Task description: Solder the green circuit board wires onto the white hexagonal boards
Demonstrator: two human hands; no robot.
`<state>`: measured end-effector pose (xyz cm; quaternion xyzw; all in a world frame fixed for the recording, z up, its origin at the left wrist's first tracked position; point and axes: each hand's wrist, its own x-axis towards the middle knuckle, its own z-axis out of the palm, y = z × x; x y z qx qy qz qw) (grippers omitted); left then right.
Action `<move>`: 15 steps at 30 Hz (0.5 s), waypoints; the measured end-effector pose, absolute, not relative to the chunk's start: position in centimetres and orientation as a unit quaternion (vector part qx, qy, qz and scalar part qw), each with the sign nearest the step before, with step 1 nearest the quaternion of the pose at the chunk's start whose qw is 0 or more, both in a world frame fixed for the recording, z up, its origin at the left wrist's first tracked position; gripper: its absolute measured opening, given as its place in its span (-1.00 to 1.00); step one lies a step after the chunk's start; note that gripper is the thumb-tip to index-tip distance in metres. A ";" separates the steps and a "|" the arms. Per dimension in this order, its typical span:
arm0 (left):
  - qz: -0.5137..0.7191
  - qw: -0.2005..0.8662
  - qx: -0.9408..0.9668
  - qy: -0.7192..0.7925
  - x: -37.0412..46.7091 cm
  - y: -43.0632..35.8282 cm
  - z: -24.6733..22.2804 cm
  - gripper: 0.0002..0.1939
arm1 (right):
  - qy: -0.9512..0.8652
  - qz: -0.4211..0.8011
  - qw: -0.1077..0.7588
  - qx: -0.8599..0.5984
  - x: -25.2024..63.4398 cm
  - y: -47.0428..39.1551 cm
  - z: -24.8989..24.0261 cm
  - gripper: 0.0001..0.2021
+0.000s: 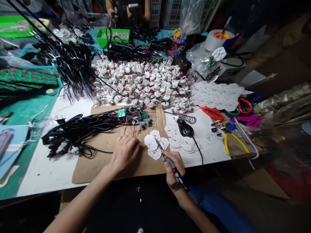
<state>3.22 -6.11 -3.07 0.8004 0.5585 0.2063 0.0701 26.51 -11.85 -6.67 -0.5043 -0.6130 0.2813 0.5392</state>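
My right hand (174, 166) grips a soldering iron (173, 166) with a red light on its handle. Its tip points at a loose cluster of white perforated discs (154, 154) on a sheet of cardboard (97, 168). Just left of these, my left hand (126, 150) rests on the cardboard with fingers curled. A black cable (104, 151) runs in under that hand, and thin red wires show by its fingertips; what the fingers hold is hidden. Beyond the hands lie small green circuit boards (136, 116) with red wires, joined to a bundle of black cables (80, 129).
Behind the cardboard spreads a big heap of small white parts (143, 81). On the right are a coil-spring stand (187, 119), stacked white discs (187, 144), white sheets (213, 95) and yellow-handled pliers (236, 142). Another person's hands (130, 11) show across the table.
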 end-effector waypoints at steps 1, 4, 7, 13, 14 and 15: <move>0.197 0.070 0.803 0.558 3.9 -6.4 -3.4 -0.78 | -0.616 0.281 0.536 -0.505 26.6 -11.8 -6.6 -0.72; 0.196 0.061 0.793 0.574 5.1 -7.1 -3.9 -0.78 | -0.625 0.276 0.527 -0.506 26.7 -11.8 -6.2 -0.71; 0.221 0.038 0.776 0.590 5.6 -7.7 -4.0 -0.81 | -0.637 0.270 0.519 -0.502 26.7 -11.9 -6.0 -0.71; 0.262 0.008 0.764 0.589 6.3 -8.9 -4.7 -0.89 | -0.674 0.254 0.507 -0.474 26.6 -12.3 -6.1 -0.66; 0.265 0.007 0.763 0.590 6.5 -9.1 -4.9 -0.89 | -0.677 0.255 0.505 -0.471 26.6 -12.4 -6.2 -0.66; 0.267 0.007 0.761 0.591 6.6 -9.2 -5.0 -0.89 | -0.678 0.257 0.502 -0.471 26.7 -12.4 -6.3 -0.67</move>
